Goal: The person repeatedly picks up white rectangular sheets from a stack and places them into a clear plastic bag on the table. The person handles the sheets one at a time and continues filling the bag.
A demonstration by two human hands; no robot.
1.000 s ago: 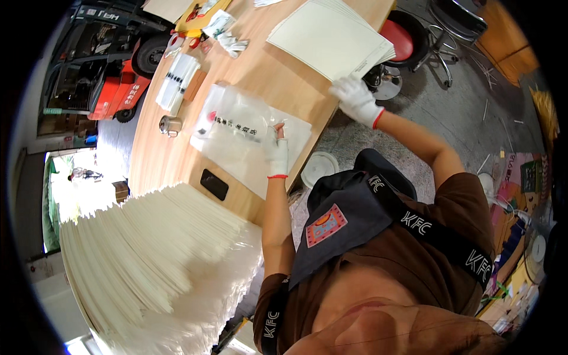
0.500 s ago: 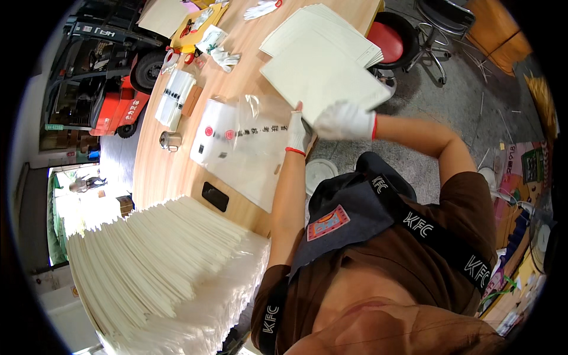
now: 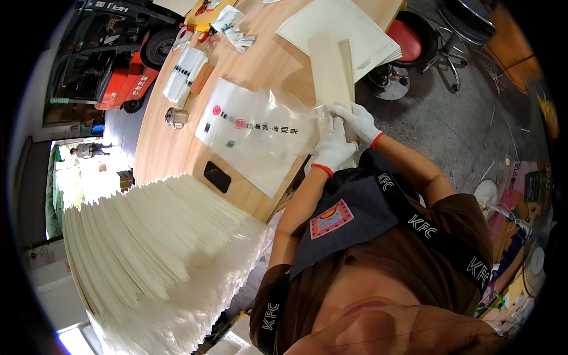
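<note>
A clear plastic bag (image 3: 254,127) with red and black print lies on the wooden table (image 3: 160,154).

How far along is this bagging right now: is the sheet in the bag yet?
Not yet. Both gloved hands, left hand and right hand, hold a folded cream sheet at the clear plastic bag mouth; it is still mostly outside. More flat sheets wait on the table.

Glossy clear plastic bag (image 3: 260,127) on smooth matt wood table (image 3: 160,148).
</note>
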